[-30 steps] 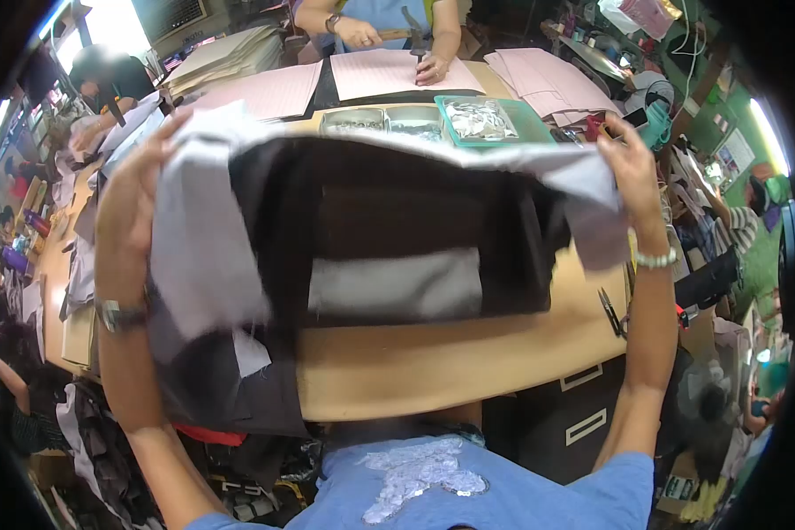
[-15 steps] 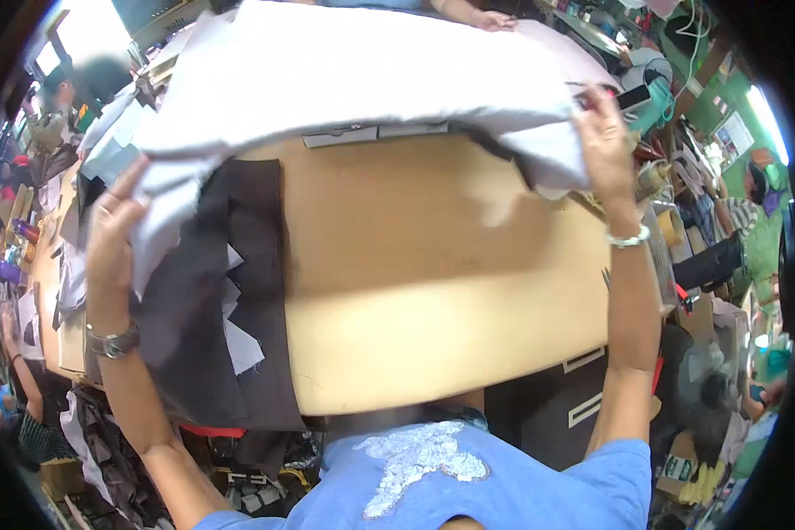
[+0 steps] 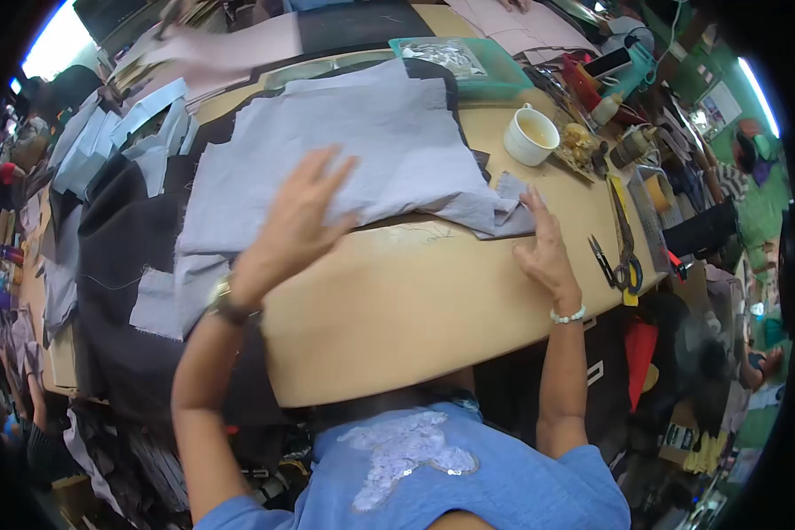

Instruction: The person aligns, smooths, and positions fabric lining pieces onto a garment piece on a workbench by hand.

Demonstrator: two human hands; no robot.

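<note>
Head view — grey cloth (image 3: 397,146), cup (image 3: 532,137) near, scissors (image 3: 624,234) farther right

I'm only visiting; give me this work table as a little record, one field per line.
Left hand: open, over the wrinkled pale grey cloth
Right hand: at the cloth's right end; grip unclear
Surface: light brown wooden table
Draped: black fabric, off the table's left side
Right of cloth: round white handled cup
Near right edge: black-handled metal scissors
Far side: translucent green plastic tray
</note>
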